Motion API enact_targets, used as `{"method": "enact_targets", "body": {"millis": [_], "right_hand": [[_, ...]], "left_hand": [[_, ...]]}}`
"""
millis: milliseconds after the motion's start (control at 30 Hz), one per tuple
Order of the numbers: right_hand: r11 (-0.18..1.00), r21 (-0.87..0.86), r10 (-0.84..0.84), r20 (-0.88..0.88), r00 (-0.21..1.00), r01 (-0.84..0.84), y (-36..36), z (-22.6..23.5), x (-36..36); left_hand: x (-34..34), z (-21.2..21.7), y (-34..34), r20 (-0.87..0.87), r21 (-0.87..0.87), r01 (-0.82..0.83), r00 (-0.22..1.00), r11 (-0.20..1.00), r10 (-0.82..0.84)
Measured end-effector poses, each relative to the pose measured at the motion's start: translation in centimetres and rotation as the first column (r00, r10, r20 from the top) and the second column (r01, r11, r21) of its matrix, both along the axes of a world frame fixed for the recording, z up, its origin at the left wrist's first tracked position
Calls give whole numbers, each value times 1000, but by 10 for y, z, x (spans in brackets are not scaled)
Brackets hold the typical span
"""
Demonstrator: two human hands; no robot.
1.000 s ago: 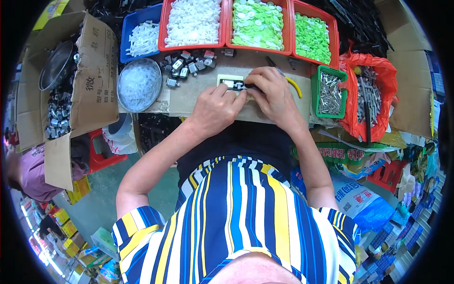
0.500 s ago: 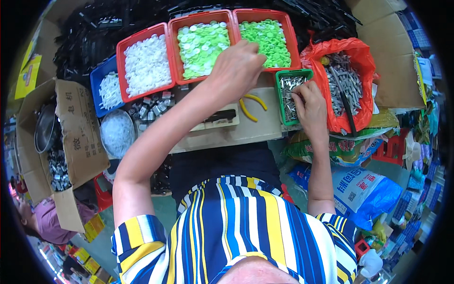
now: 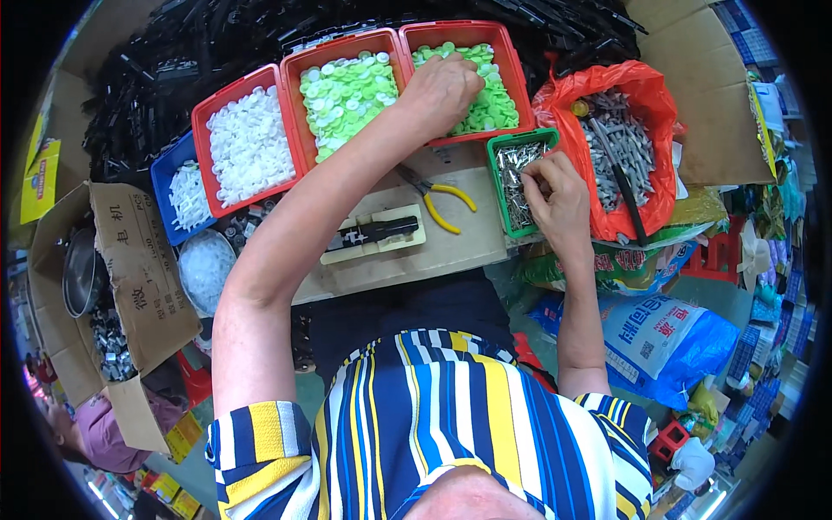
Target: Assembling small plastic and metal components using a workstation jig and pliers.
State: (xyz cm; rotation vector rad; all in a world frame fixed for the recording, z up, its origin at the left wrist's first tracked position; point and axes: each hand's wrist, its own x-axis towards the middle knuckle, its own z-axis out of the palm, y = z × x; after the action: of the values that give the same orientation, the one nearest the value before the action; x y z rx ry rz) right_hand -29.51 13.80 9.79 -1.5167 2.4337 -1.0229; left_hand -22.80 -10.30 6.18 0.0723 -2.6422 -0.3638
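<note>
My left hand (image 3: 440, 91) reaches over the right-hand red tray (image 3: 525, 121), its bent fingertips down among small green discs (image 3: 496, 106); what they pinch is hidden. My right hand (image 3: 559, 195) is at the right edge of a green basket (image 3: 499, 192) of thin metal pins (image 3: 518, 178). Thumb and forefinger are pressed together there, and anything between them is too small to make out. Between my arms lie yellow-handled pliers (image 3: 444, 201) and a cream holder (image 3: 400, 243) with a long black part (image 3: 378, 232) in it.
Left of my left hand stand a red tray of pale green discs (image 3: 348, 91), one of white pieces (image 3: 251, 149) and a blue tray (image 3: 161, 178). A red bag (image 3: 663, 143) of grey parts borders the basket. Black parts (image 3: 139, 95) pile up behind; a cardboard box (image 3: 143, 269) stands left.
My left hand has gone farther into the green discs, uncovering the pliers and the cream holder. My right hand remains at the basket, fingers pinched. The whole view has shifted slightly.
</note>
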Motion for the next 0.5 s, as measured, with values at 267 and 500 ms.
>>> {"method": "enact_targets", "body": {"millis": [267,500], "right_hand": [[995,-99,11,97,995,-1,-7,17,7],[949,-248,262,264,928,-197,-30,37,39]], "left_hand": [[45,32,28,-154,108,19,988,994,-2],[119,51,72,85,992,-98,983,75,161]]}}
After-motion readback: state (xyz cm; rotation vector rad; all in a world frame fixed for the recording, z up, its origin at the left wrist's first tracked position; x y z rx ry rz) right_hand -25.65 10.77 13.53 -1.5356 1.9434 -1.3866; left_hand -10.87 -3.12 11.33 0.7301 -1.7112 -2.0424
